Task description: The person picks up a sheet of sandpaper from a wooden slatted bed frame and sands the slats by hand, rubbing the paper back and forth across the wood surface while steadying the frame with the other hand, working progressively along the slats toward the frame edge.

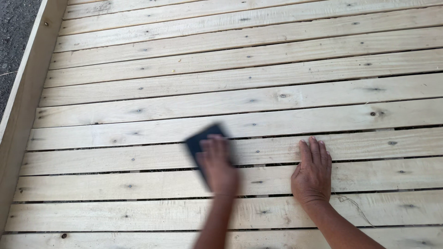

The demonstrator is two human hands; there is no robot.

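Note:
My left hand (217,165) presses a dark, flat sanding pad (199,140) onto pale wooden slats (138,108); hand and pad are motion-blurred. The pad sticks out beyond the fingertips toward the upper left. My right hand (312,171) lies flat, palm down, fingers together, on the slats about a hand's width to the right, holding nothing.
The slats run side to side with narrow gaps and nail heads, filling nearly the whole view. A raised wooden side board (25,87) borders them on the left, with dark gravel ground (14,27) beyond. A thin wiry strand (353,205) lies beside my right wrist.

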